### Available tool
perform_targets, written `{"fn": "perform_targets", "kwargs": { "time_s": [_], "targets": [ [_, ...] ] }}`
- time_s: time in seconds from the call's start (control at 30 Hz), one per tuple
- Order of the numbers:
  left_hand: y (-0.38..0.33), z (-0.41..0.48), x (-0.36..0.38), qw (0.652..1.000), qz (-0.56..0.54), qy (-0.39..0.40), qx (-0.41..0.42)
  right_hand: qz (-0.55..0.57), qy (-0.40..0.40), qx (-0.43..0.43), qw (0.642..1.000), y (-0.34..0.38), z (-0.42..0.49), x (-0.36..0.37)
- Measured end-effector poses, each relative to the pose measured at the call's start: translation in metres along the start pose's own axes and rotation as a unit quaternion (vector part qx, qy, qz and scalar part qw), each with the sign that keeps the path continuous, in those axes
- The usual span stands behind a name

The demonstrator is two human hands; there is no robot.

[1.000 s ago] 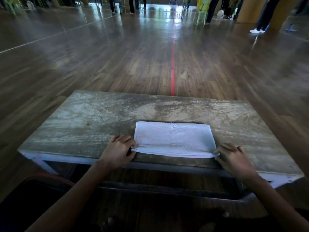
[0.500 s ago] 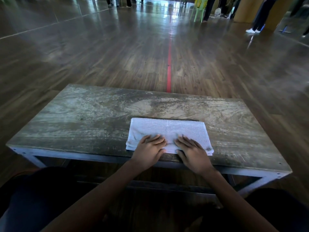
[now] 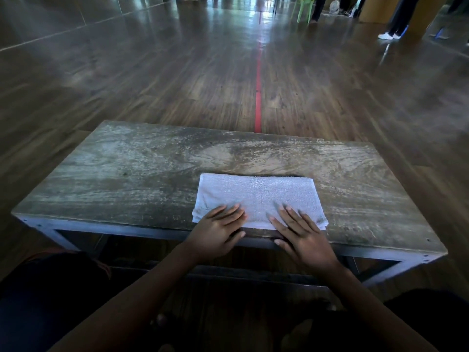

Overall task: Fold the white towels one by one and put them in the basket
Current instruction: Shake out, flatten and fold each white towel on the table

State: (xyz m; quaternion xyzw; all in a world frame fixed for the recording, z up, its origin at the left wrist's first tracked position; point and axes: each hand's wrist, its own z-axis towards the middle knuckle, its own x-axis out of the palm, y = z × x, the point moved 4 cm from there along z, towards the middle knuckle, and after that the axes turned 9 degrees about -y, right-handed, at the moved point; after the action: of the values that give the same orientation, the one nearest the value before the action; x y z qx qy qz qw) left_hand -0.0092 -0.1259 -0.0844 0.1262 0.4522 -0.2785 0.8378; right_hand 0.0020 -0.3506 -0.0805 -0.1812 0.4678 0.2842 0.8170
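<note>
Table (image 3: pixel 114 179) bears the towel (image 3: pixel 256 191), near edge under flat, spread fingers (image 3: pixel 291 217) of left hand (image 3: pixel 215 231) and right hand (image 3: pixel 304 240)

One head-worn view — forward and down, near the table (image 3: pixel 132 174)

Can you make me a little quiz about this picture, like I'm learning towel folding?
1. True or false: the white towel is crumpled in a heap.
2. How many hands touch it? A none, B one, C two.
3. Can you see a basket?
Key: 1 false, it lies folded flat on the table. 2 C, left hand and right hand press it, fingers straight. 3 no.
</note>
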Motion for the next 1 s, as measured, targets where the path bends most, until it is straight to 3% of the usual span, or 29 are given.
{"fn": "perform_targets", "kwargs": {
  "time_s": [0.13,0.23,0.33,0.43,0.57,0.67,0.77,1.0],
  "targets": [
    [0.011,-0.016,-0.015,0.997,0.031,-0.061,-0.032,-0.031,-0.058,0.006,0.998,-0.003,-0.006,-0.016],
    [0.017,-0.011,-0.035,0.985,0.051,-0.109,-0.119,-0.049,-0.115,0.093,0.988,-0.005,0.009,-0.033],
    [0.009,0.014,-0.041,0.974,0.036,-0.117,-0.191,-0.047,-0.121,0.163,0.978,0.004,0.039,-0.030],
    [-0.003,0.039,-0.023,0.968,0.028,-0.065,-0.240,-0.025,-0.030,0.208,0.977,0.015,0.064,-0.006],
    [0.000,0.041,0.011,0.954,0.040,0.084,-0.284,0.009,0.105,0.231,0.967,0.015,0.065,0.021],
    [0.004,0.032,0.016,0.959,0.062,0.107,-0.256,-0.003,0.108,0.213,0.971,0.004,0.050,0.023],
    [0.013,0.023,0.008,0.962,0.082,0.104,-0.239,-0.025,0.100,0.248,0.963,-0.020,0.032,0.013],
    [0.033,-0.006,-0.011,0.958,0.104,0.104,-0.245,-0.038,0.134,0.274,0.952,-0.044,0.004,0.002]
  ]
}}
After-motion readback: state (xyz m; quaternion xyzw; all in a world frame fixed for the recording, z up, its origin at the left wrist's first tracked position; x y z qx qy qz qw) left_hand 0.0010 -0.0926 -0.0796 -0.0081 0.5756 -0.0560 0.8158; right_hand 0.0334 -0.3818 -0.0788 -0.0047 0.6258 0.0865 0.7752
